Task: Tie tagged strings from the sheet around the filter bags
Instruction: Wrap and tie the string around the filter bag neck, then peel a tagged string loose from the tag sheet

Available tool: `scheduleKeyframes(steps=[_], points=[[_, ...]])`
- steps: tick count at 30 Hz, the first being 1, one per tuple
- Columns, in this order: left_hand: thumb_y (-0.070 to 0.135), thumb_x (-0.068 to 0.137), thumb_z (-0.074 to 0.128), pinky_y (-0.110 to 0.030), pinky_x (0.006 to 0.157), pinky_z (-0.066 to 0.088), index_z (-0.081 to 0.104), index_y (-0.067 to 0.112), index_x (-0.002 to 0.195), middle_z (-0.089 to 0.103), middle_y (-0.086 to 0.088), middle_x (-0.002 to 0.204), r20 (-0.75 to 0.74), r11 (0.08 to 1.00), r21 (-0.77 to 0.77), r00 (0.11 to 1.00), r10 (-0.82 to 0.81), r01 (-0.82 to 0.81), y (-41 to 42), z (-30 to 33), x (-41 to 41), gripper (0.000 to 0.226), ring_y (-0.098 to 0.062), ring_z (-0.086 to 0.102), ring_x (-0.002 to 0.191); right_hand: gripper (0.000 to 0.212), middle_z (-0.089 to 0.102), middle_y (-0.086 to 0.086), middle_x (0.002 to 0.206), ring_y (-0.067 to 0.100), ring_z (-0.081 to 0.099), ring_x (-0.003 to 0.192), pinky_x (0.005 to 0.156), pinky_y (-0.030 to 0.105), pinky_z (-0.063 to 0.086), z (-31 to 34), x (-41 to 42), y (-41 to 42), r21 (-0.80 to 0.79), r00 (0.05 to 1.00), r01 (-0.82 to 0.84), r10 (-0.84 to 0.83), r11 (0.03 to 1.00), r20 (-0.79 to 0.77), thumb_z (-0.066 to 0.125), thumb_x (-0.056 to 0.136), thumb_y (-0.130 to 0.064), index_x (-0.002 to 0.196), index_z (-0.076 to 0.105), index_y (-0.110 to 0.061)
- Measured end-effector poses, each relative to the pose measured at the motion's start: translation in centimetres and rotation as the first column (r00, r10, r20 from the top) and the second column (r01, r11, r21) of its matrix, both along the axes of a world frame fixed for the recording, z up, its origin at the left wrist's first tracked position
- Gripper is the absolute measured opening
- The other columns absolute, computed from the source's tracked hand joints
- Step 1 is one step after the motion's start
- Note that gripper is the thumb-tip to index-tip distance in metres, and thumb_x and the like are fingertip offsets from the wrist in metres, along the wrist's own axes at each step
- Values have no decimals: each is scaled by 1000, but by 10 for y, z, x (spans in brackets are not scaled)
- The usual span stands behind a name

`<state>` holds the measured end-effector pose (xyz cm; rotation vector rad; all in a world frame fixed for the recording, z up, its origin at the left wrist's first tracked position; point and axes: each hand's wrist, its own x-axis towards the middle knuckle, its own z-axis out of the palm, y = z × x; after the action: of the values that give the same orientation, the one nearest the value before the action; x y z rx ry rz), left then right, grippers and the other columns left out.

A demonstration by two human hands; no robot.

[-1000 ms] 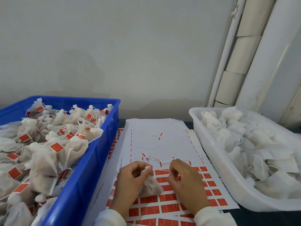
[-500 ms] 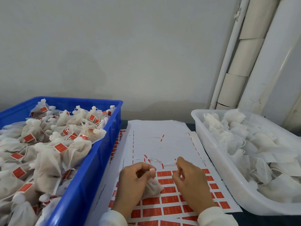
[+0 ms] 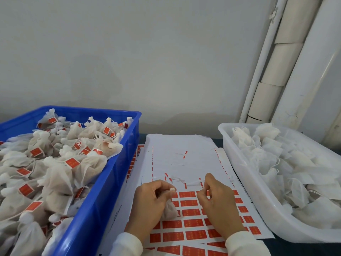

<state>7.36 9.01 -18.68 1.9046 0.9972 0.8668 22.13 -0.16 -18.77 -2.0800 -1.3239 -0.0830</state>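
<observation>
A white sheet (image 3: 180, 156) with rows of red tags lies flat between two bins, its far half stripped of tags. My left hand (image 3: 151, 202) pinches the gathered neck of a small white filter bag (image 3: 170, 211), whose body hangs below my fingers over the red tags. My right hand (image 3: 215, 200) is just to its right, thumb and forefinger pinched together over the top row of tags; I cannot tell for sure whether a string runs between them. Loose strings and red tag scraps (image 3: 177, 179) lie just beyond my fingers.
A blue bin (image 3: 118, 163) on the left is piled with tied, red-tagged bags. A white bin (image 3: 245, 183) on the right holds untied filter bags. A pale wall stands behind, with white pipes (image 3: 265, 58) at the right.
My hands have stayed over the sheet's top tag row; the right hand has drawn slightly away from the left. The bag remains in my left fingers. The camera tilted a little.
</observation>
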Motion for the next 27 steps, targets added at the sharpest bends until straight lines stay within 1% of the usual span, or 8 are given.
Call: scheduleKeyframes(steps=[5,7,13,18,21,22,25,27], points=[[34,83,65,-10,69,47,63,33,80,64,22,87,-20,996,-5,996,-86,86,6,5,-4,3,-4,61,83,23,48,-20,65,-3,55,67,58,5,42,8,5,-4,72,994,-108,110,992,-28,50,91,-32,73,38,-36],[35,83,64,-11,66,45,65,32,78,66,21,85,-12,996,-11,996,-84,84,11,8,-7,6,-4,61,82,16,49,-22,70,1,56,66,59,6,42,11,3,-4,73,991,-136,137,988,-2,46,91,-37,76,39,-36],[17,93,50,-11,58,39,56,20,77,61,7,78,16,983,-93,987,162,-160,25,5,-18,17,-10,58,73,10,53,-24,80,3,58,74,69,7,45,13,-14,9,82,975,-213,217,974,-42,47,92,-38,83,44,-36],[13,94,47,-28,69,51,46,14,84,57,-6,89,-257,960,-169,950,176,-223,30,1,-22,9,-22,61,78,19,54,-23,83,1,57,79,69,5,44,-6,-19,24,28,951,-176,177,984,-252,51,93,-30,77,43,-37],[5,92,47,-46,81,48,48,8,73,53,-12,75,-133,937,-257,969,209,-237,34,7,-22,19,-39,57,81,16,54,-23,87,-1,56,81,65,4,42,-20,-21,26,-11,938,-149,138,989,-317,51,93,-29,81,44,-36],[4,92,48,-46,80,48,48,9,69,55,-15,74,-102,917,-315,970,222,-243,35,11,-22,23,-36,55,77,15,54,-23,88,-1,57,81,66,4,42,-24,-21,27,-13,938,-137,125,991,-323,51,94,-29,82,45,-36],[9,92,51,-27,61,48,53,11,78,60,-11,85,-105,829,-507,971,213,-236,34,19,-22,14,-23,58,73,13,56,-21,90,0,57,82,70,5,44,-29,-20,28,6,941,-90,87,996,-328,51,94,-27,85,45,-35],[11,92,52,-22,59,45,55,10,84,59,-7,86,-114,804,-547,973,202,-231,35,19,-21,8,-20,58,76,12,55,-21,91,0,57,82,71,6,45,-30,-20,29,11,942,-65,65,998,-328,50,94,-27,86,44,-35]])
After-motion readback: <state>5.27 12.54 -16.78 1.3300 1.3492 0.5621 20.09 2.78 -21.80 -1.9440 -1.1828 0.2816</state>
